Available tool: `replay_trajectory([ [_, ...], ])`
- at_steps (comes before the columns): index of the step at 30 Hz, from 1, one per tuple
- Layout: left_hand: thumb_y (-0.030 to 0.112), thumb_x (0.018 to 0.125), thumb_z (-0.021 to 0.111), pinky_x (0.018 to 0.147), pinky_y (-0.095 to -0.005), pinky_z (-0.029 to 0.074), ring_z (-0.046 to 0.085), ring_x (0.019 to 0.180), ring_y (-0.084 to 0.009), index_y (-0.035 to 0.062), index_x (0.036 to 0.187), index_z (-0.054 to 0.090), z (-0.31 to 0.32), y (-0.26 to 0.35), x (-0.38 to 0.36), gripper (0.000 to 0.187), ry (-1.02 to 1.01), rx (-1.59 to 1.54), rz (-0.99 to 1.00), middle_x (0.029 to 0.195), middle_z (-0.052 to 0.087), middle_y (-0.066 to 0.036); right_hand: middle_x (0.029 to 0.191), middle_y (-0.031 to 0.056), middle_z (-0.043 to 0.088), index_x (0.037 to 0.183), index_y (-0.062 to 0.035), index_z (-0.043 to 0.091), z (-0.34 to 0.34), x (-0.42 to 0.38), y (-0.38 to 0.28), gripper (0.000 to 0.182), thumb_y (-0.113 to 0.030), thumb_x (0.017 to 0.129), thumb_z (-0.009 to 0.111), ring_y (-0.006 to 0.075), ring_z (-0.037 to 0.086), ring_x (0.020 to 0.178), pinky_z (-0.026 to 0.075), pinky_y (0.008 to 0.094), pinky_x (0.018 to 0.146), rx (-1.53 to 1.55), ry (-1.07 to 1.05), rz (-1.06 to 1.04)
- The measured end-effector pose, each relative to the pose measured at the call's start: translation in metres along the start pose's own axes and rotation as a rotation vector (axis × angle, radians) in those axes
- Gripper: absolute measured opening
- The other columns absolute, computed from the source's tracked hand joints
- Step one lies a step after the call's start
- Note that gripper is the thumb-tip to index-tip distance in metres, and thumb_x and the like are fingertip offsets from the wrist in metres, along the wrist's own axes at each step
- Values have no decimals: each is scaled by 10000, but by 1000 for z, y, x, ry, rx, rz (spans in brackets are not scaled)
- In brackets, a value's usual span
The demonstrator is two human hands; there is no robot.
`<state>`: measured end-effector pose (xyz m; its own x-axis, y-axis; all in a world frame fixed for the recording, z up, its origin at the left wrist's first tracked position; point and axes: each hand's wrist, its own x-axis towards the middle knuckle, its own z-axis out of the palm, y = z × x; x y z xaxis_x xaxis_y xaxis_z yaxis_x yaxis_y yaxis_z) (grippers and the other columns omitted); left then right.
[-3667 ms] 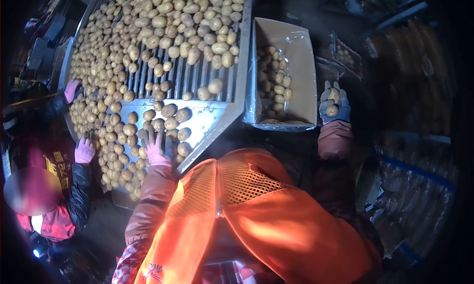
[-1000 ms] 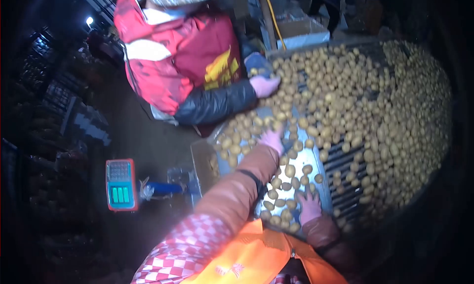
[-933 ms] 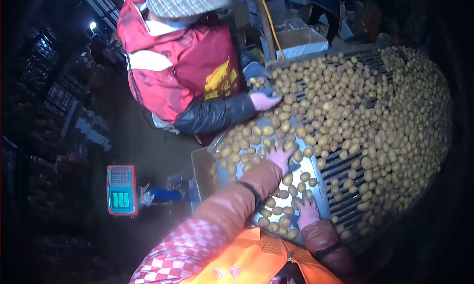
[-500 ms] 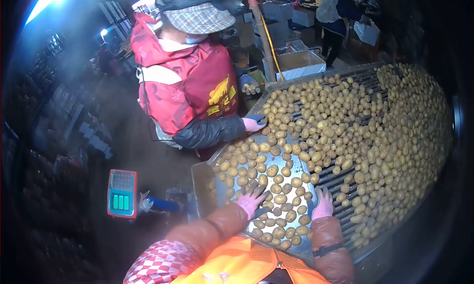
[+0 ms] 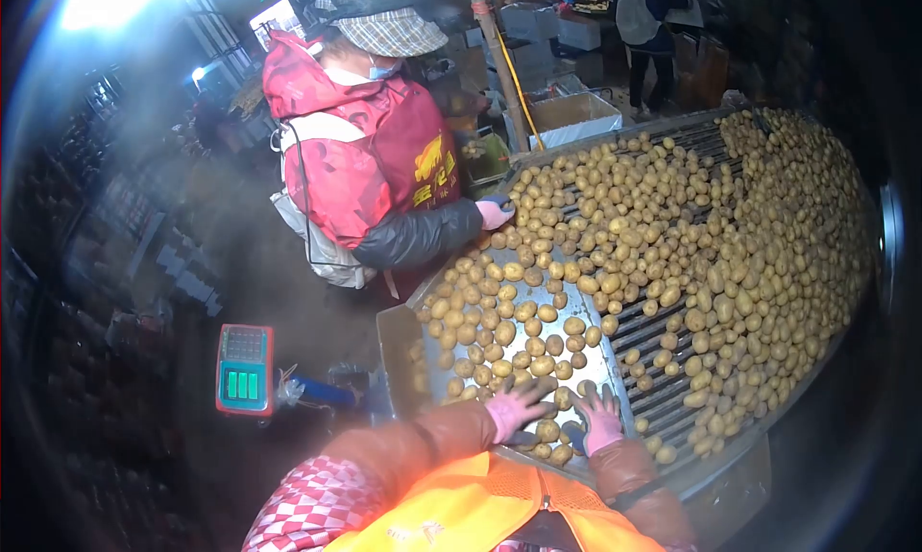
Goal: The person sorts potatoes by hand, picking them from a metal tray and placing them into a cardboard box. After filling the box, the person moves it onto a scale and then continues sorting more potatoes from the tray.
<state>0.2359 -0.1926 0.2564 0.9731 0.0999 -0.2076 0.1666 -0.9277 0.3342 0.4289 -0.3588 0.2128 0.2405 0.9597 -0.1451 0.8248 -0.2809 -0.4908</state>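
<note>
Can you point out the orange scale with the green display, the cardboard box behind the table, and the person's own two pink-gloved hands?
Orange scale with green display (image 5: 243, 372): head view, on its lit screen.
Open cardboard box (image 5: 569, 120): head view, on its front wall.
Left pink-gloved hand (image 5: 512, 413): head view, glove back.
Right pink-gloved hand (image 5: 601, 424): head view, glove back.

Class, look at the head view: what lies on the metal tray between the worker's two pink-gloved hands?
A few potatoes lie between the left hand and right hand, on the metal tray.

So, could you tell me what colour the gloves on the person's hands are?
Pink, on left hand and right hand; head view.
</note>
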Motion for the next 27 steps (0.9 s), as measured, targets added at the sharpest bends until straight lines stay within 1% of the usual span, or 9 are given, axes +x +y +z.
replay_trajectory([
  [2, 405, 841, 666, 1093, -680, 251, 312, 1405, -382, 284, 1469, 365, 33, -19, 5, 707, -35, 164, 134, 1540, 302, -131, 1553, 122, 310, 1413, -304, 497, -14, -16, 0, 684, -142, 764, 636, 420, 193, 1450, 141, 568, 1190, -65, -57, -14],
  [5, 247, 741, 737, 1050, -663, 333, 418, 1345, -359, 293, 1456, 390, 30, -62, 13, 796, -240, -98, -317, 1509, 373, -129, 1576, 102, 261, 1407, -332, 503, -24, -47, 10, 747, -105, 712, 651, 413, 159, 1463, 105, 581, 1190, -212, -160, 21],
  [10, 277, 696, 777, 1021, -581, 396, 474, 1283, -379, 171, 1357, 484, 8, -53, -14, 731, 352, -216, -636, 1409, 477, -156, 1530, 160, 309, 1369, -246, 548, -30, -80, 32, 653, -212, 735, 700, 439, 230, 1413, 125, 567, 1182, -86, -80, 99],
  [12, 233, 702, 757, 1048, -600, 356, 410, 1338, -369, 187, 1380, 472, 7, -30, -2, 737, 492, -130, -604, 1446, 435, -151, 1519, 166, 320, 1359, -253, 554, -26, -74, 31, 657, -182, 722, 697, 430, 220, 1419, 148, 591, 1162, -222, 3, -62],
  [14, 154, 723, 716, 1046, -655, 317, 353, 1379, -366, 241, 1394, 466, -5, -14, 7, 720, 32, -66, -285, 1486, 384, -140, 1514, 160, 329, 1367, -263, 543, -21, -59, 24, 679, -146, 713, 684, 413, 233, 1422, 172, 599, 1152, -402, -85, -168],
  [15, 450, 797, 693, 1061, -648, 270, 385, 1348, -345, 256, 1335, 515, 22, -15, 8, 599, 187, 177, -51, 1433, 430, -124, 1513, 151, 331, 1376, -268, 532, -19, -48, 16, 691, -139, 714, 684, 408, 237, 1421, 178, 600, 1149, -370, -100, -196],
  [18, 475, 806, 672, 1067, -672, 244, 366, 1361, -359, 307, 1330, 514, 35, -51, 8, 573, 99, 326, 71, 1451, 412, -115, 1505, 127, 343, 1395, -278, 502, -11, -7, 2, 714, -138, 720, 688, 397, 252, 1416, 192, 603, 1141, -323, -149, -253],
  [25, 405, 824, 703, 1098, -671, 218, 306, 1403, -393, 205, 1418, 454, 9, -66, 11, 674, 358, 5, -897, 1510, 339, -150, 1531, 165, 286, 1436, -297, 442, -1, 48, -48, 743, -186, 755, 717, 418, 254, 1413, 278, 555, 1120, -136, -274, -117],
  [27, 410, 856, 671, 1093, -686, 207, 301, 1405, -396, 204, 1429, 446, 1, -78, 32, 650, 454, -33, -740, 1507, 339, -176, 1533, 172, 285, 1430, -293, 453, 20, 56, -40, 711, -147, 775, 687, 404, 248, 1426, 275, 523, 1138, 1, -268, -270],
])
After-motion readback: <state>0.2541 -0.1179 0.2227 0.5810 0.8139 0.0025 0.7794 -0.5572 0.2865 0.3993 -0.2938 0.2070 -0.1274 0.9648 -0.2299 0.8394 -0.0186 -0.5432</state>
